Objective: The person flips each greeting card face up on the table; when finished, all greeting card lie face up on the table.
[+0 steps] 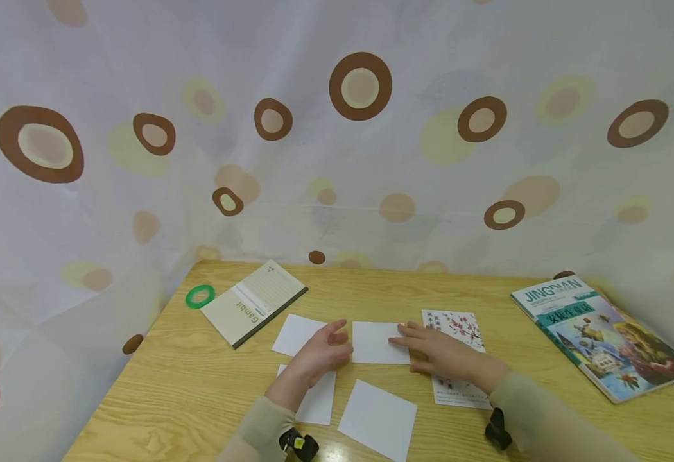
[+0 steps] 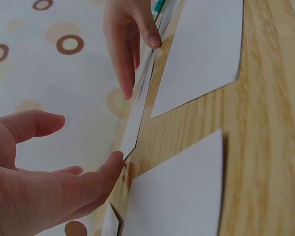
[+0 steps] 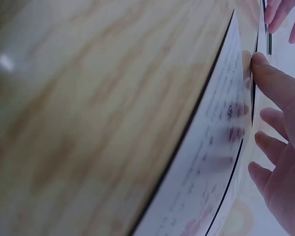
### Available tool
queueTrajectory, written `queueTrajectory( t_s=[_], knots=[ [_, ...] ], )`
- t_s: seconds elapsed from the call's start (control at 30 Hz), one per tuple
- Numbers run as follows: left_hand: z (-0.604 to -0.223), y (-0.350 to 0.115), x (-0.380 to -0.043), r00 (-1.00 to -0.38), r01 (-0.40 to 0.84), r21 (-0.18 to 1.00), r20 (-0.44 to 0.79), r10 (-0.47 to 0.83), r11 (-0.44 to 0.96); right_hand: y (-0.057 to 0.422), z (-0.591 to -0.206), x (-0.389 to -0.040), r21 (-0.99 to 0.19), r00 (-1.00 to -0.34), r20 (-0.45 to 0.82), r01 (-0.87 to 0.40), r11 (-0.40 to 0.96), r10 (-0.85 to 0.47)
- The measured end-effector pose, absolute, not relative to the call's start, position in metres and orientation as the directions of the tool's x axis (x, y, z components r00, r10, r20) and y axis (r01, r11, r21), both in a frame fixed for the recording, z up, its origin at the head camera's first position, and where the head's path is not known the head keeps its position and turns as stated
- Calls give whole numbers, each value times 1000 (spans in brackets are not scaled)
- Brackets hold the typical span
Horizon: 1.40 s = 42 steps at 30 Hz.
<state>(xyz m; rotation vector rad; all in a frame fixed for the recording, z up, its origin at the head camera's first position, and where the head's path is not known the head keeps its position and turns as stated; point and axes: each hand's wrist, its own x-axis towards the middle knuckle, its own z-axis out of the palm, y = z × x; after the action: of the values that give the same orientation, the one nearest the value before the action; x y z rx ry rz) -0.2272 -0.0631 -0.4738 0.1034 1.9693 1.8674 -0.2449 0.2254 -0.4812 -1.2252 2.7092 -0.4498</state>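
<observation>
Card (image 1: pixel 371 343), blank, between left hand (image 1: pixel 321 354) and right hand (image 1: pixel 443 351) — fingers of both loosely spread; light, even fingertip contact should steady it without creasing.

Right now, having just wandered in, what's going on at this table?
A person is sitting over blank cards on a pale wood-grain table. The left hand is beside the left edge of a blank white rectangular card; the right hand reaches over its right side. Neither grip is closed on anything; whether fingertips touch the card is hard to tell. Three more blank white cards lie nearby, and a white card printed with red blossoms lies partly hidden below the right hand.
</observation>
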Motion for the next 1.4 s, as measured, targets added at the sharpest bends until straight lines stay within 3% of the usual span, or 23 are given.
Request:
queueTrajectory(
  t_s=[0.93,1.4],
  knots=[
    [-477,-63,-233,-895,-260,963,-267,357,69,223,-483,-251,-415,-687,-58,-643,644,-724],
    [-479,-65,-235,-897,-259,960,-279,342,105,223,-481,-250,-438,-762,9,-585,683,-647]
  ],
)
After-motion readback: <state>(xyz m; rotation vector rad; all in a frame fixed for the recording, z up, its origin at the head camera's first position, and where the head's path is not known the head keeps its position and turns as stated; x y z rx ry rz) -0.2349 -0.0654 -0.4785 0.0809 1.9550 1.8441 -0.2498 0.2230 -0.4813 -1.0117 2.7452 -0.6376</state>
